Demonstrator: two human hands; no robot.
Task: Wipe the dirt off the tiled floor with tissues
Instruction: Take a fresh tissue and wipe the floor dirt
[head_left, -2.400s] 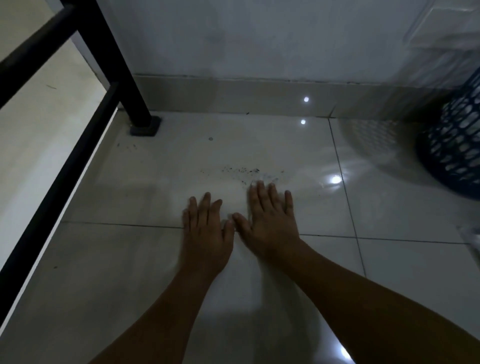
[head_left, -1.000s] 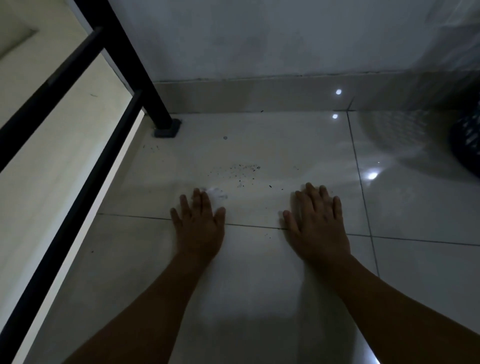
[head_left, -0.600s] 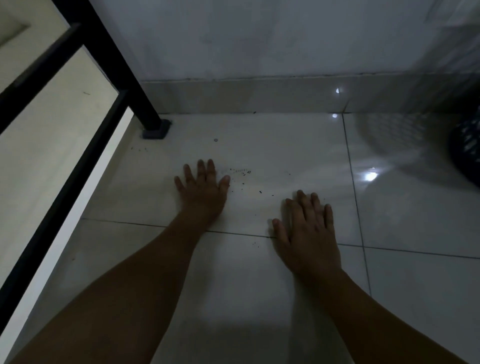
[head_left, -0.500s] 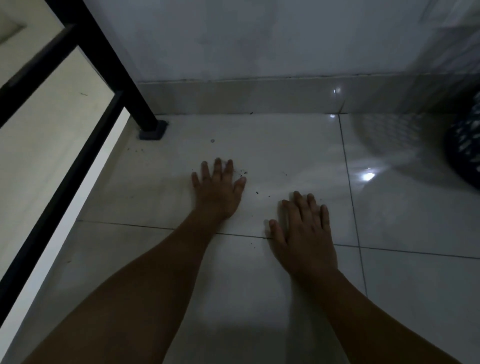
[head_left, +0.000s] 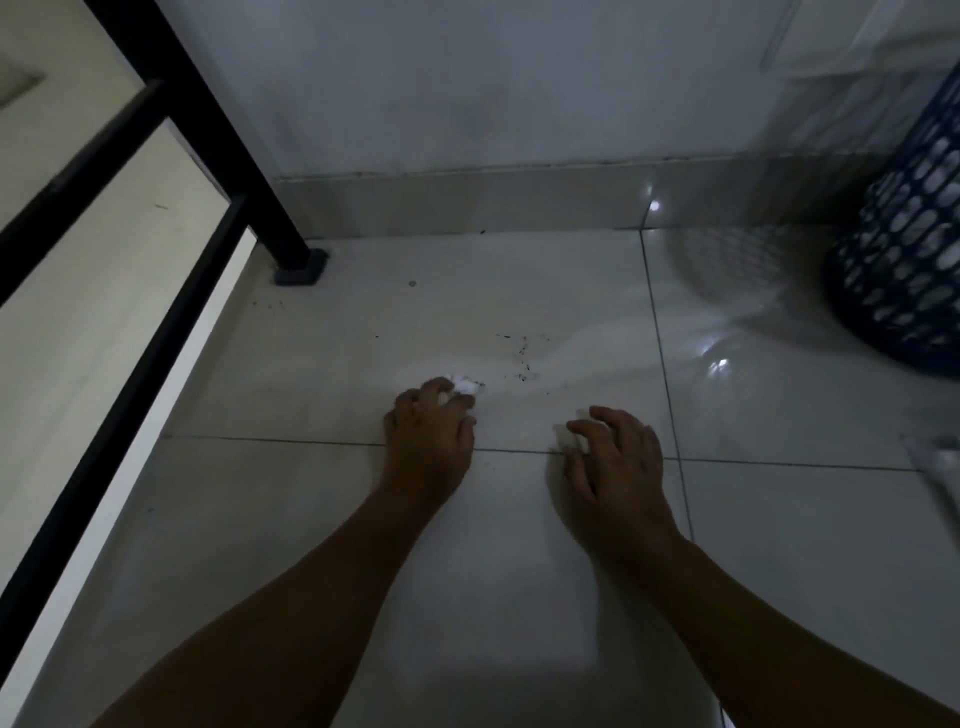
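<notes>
Small dark specks of dirt (head_left: 522, 358) lie scattered on the glossy white tiled floor (head_left: 519, 291). My left hand (head_left: 428, 431) is curled on the floor just below and left of the specks, bunching a white tissue (head_left: 465, 385) at its fingertips. My right hand (head_left: 615, 457) rests on the floor to the right, fingers bent over a second white tissue (head_left: 566, 439) that shows under its thumb side. A few more specks (head_left: 270, 306) lie near the railing foot.
A black metal railing (head_left: 156, 270) runs along the left, its post foot (head_left: 301, 270) on the tile by the wall. The skirting (head_left: 493, 202) and wall close the far side. A blue perforated basket (head_left: 904, 270) stands at the right.
My left hand pulled back toward me and curled, gathering the tissue into a wad. My right hand's fingers bent from flat to curled. Fewer specks lie in the patch.
</notes>
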